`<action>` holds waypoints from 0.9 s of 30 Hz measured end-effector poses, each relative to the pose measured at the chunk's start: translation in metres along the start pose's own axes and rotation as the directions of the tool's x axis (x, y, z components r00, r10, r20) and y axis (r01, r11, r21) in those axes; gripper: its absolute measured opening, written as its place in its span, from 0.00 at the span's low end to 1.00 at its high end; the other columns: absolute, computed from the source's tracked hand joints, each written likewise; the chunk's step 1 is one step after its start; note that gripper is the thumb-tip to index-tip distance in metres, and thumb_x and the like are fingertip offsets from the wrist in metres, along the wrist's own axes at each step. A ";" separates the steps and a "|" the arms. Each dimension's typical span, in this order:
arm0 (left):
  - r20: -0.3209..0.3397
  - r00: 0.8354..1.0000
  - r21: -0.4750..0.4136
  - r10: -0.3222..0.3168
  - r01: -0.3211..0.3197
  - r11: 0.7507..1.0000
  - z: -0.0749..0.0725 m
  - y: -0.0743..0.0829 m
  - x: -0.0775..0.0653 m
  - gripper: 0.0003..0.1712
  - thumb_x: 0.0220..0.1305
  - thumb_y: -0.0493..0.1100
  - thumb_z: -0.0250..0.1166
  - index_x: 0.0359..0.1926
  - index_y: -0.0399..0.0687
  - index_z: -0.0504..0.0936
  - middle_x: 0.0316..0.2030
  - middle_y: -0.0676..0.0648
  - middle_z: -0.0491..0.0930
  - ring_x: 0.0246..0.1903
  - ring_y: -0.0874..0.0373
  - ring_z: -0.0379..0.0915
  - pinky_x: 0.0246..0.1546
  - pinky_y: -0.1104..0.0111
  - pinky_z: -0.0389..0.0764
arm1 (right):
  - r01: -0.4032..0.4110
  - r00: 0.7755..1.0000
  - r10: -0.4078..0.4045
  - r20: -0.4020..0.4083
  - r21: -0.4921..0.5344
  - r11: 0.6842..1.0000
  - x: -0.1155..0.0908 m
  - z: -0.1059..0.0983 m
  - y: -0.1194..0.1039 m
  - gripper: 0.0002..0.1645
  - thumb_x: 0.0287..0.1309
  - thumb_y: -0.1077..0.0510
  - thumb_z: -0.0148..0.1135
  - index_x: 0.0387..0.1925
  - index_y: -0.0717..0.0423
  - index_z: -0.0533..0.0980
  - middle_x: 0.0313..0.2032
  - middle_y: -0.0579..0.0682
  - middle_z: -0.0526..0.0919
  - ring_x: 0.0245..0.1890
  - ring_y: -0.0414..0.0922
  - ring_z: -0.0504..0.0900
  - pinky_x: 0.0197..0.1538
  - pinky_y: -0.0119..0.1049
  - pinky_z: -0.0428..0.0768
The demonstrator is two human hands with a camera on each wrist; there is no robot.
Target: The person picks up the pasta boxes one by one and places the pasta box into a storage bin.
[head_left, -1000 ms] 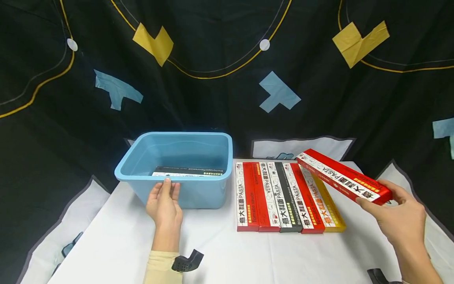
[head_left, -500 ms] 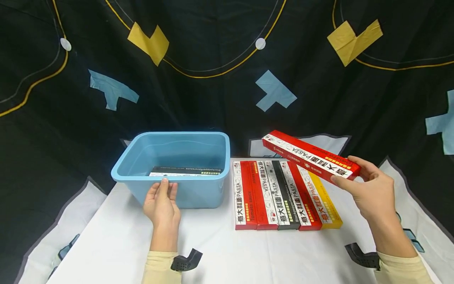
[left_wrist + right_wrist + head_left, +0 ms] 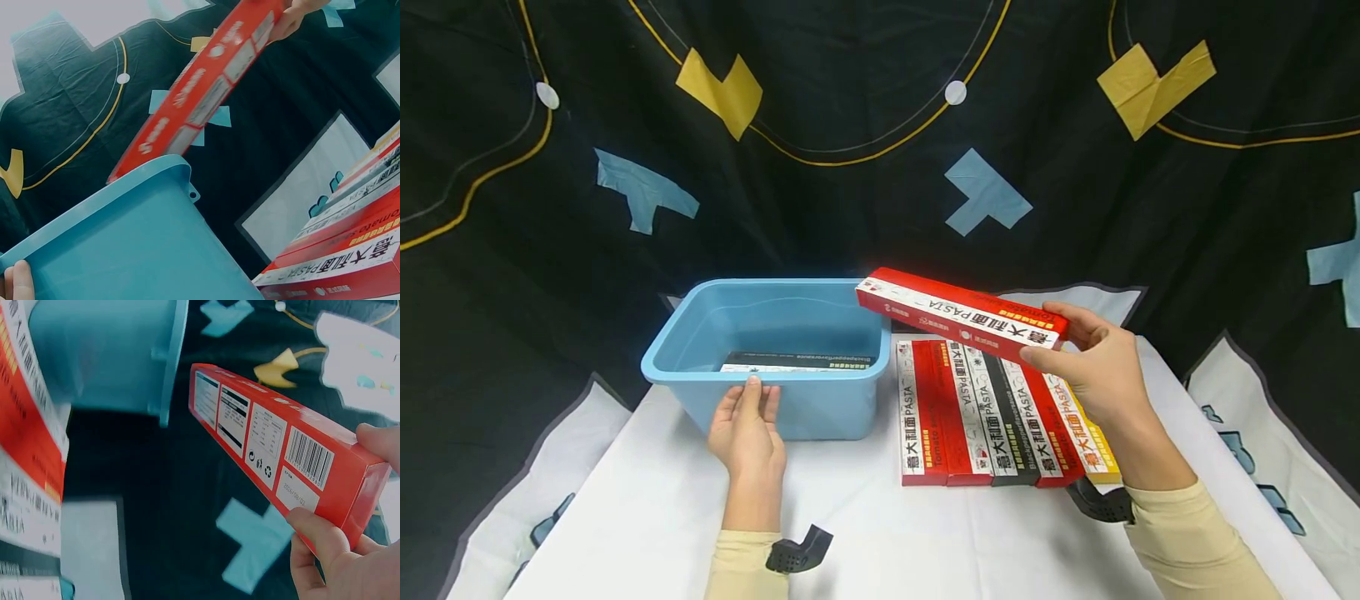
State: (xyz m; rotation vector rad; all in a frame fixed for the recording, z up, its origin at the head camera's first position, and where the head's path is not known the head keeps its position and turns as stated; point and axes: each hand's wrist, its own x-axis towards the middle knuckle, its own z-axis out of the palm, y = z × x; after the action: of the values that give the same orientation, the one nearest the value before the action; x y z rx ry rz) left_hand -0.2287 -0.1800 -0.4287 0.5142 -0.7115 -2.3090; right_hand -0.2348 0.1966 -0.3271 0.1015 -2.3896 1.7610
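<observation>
My right hand (image 3: 1093,358) grips the near end of a red tomato-sauce pasta box (image 3: 958,312), which is raised and tilted, its far end overlapping the right rim of the blue bin in the head view. In the right wrist view the barcode side of this pasta box (image 3: 269,444) faces the camera, with thumb and fingers on either side of its end. The left hand (image 3: 748,429) pinches the front rim of the blue plastic bin (image 3: 820,408), thumb on top and fingers below. Inside the bin lies a black pepper pasta box (image 3: 797,361).
Right of the bin, several pasta boxes lie side by side on the white table (image 3: 865,533): red boxes (image 3: 925,417), a dark one (image 3: 1011,425) and a yellow one (image 3: 1090,442). A black curtain (image 3: 865,217) hangs behind the table.
The right hand has carried the red pasta box leftward from beyond the row of boxes toward the bin's right rim. The left hand keeps its hold on the bin.
</observation>
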 end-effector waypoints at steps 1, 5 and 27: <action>-0.003 1.000 -0.005 -0.004 0.004 1.000 0.000 0.000 0.000 0.19 0.53 0.31 0.74 0.37 0.38 0.70 0.36 0.43 0.74 0.30 0.57 0.78 0.46 0.63 0.85 | -0.005 1.000 0.005 0.021 0.019 1.000 0.001 0.006 -0.001 0.40 0.53 0.44 0.73 0.66 0.41 0.69 0.60 0.49 0.73 0.57 0.50 0.69 0.40 0.35 0.87; -0.009 1.000 0.004 -0.008 0.008 1.000 0.000 0.001 0.000 0.18 0.55 0.31 0.73 0.37 0.38 0.70 0.35 0.43 0.74 0.30 0.57 0.78 0.46 0.63 0.86 | -0.011 0.996 0.005 0.090 0.070 0.997 0.006 0.029 -0.002 0.41 0.50 0.45 0.75 0.65 0.44 0.69 0.59 0.50 0.74 0.53 0.53 0.75 0.42 0.39 0.88; 0.009 1.000 0.082 -0.005 0.005 0.997 -0.001 0.001 0.002 0.16 0.60 0.33 0.70 0.42 0.38 0.71 0.39 0.42 0.74 0.34 0.57 0.78 0.48 0.62 0.84 | -0.023 0.967 0.006 0.256 0.061 0.998 0.031 0.111 0.000 0.36 0.49 0.45 0.76 0.61 0.39 0.73 0.57 0.43 0.74 0.58 0.46 0.70 0.43 0.43 0.87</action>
State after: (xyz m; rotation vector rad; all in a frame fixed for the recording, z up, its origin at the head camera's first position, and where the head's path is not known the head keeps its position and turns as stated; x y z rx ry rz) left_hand -0.2294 -0.1821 -0.4293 0.5430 -0.8129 -2.2958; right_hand -0.2755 0.0925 -0.3532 0.3405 -2.5107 1.9368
